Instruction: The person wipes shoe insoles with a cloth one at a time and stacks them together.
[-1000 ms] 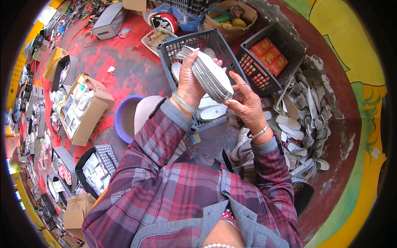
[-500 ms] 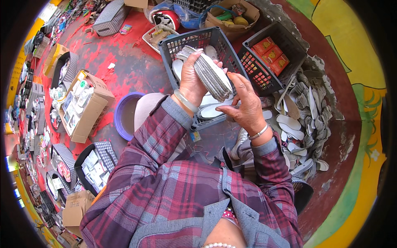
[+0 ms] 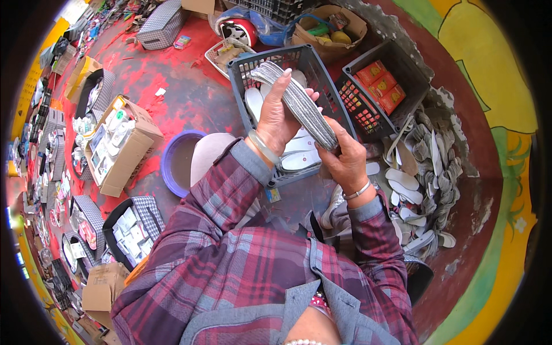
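A thick stack of grey-edged shoe insoles (image 3: 300, 103) is tilted between my hands, its layered edges facing up. My left hand (image 3: 275, 119) is wrapped round its upper part, thumb over the edges. At the lower end my right hand (image 3: 348, 162) pinches the stack between thumb and fingers. Beneath them stands a dark grey plastic crate (image 3: 340, 106) in which white insoles (image 3: 300, 161) lie. To the right, against the wall, is a heap of loose white and grey insoles (image 3: 428, 167).
A second dark crate (image 3: 415, 95) holds several orange-red boxes (image 3: 379, 86). Left of my knee sits a purple basin (image 3: 168, 164). Farther left are a cardboard box (image 3: 135, 155) of white goods and a checked fabric bin (image 3: 148, 215). A cardboard box (image 3: 302, 34) stands behind the crate.
My right hand has moved in from beside the stack and closed on its lower end. The stack has turned, showing more of its edges and less of the white front insole.
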### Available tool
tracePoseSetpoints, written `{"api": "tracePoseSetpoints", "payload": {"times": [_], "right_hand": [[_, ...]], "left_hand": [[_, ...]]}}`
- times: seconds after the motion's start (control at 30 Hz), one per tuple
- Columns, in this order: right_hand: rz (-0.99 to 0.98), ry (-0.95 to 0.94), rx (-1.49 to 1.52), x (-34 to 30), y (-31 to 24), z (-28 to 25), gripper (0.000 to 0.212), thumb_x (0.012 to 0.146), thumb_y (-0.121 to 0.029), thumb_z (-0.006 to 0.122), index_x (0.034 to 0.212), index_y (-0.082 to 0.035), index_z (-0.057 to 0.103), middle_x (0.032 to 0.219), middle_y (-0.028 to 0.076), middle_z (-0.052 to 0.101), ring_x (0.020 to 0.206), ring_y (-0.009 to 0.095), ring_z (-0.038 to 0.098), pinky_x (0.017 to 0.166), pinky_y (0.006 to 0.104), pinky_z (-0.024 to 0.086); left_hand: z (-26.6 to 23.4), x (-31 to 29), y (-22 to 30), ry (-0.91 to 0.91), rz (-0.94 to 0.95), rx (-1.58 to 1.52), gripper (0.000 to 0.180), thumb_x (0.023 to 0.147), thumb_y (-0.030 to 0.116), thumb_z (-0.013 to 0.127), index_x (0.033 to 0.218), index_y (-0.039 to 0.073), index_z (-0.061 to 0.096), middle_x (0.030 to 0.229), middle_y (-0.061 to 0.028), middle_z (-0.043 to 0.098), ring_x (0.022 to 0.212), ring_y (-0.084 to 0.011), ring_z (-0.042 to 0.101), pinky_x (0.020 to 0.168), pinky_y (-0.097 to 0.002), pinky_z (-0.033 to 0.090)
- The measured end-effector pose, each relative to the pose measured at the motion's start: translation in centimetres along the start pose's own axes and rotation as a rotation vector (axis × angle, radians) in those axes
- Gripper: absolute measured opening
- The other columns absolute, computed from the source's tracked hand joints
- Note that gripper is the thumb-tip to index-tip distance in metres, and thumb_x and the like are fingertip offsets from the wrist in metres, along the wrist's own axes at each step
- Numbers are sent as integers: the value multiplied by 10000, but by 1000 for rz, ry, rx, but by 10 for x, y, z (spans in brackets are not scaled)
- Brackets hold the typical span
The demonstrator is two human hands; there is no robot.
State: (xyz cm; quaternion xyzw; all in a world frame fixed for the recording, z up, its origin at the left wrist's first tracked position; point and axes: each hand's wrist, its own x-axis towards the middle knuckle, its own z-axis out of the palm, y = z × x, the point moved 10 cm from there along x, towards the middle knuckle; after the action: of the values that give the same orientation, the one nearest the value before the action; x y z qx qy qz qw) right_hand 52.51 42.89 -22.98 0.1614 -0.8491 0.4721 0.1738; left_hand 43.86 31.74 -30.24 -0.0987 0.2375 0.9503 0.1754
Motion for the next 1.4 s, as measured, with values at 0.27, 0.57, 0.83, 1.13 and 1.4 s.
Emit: {"api": "tracePoseSetpoints", "payload": {"times": [0.27,0.57,0.83,1.13,1.4], "right_hand": [[-69,-88,129,-4,2,6,522,697,30,684,1196,-53,557,1154,146,614,922,185,646,727,267,513],[-60,-157,216,-3,5,2,528,697,99,638,1202,-30,554,1219,178,574,1110,233,580,876,291,472],[167,-233,207,-7,19,10,609,684,63,684,1259,-44,516,1177,135,596,983,167,608,788,265,493],[705,402,1281,-11,143,-111,315,931,-314,526,885,-17,620,809,111,661,741,208,653,631,337,537],[408,470,1192,28,17,-90,239,946,-174,488,1076,-7,599,1068,99,621,956,211,594,918,348,447]], "left_hand": [[-2,0,17,-11,58,-7,487,766,408,716,1004,21,542,904,-136,607,911,-286,607,818,-484,515],[12,-5,21,-98,66,13,381,785,282,693,980,-5,535,832,-96,585,843,-241,598,859,-459,495],[4,-1,29,-93,97,52,296,767,170,684,961,11,528,794,-67,563,760,-196,590,807,-401,516],[40,-11,21,-282,439,906,587,693,15,732,1207,4,448,1013,-9,544,902,-97,516,800,-257,456],[39,-23,-49,-392,159,1081,646,682,69,742,1241,12,424,1082,-44,556,994,-115,517,892,-268,424]]}}
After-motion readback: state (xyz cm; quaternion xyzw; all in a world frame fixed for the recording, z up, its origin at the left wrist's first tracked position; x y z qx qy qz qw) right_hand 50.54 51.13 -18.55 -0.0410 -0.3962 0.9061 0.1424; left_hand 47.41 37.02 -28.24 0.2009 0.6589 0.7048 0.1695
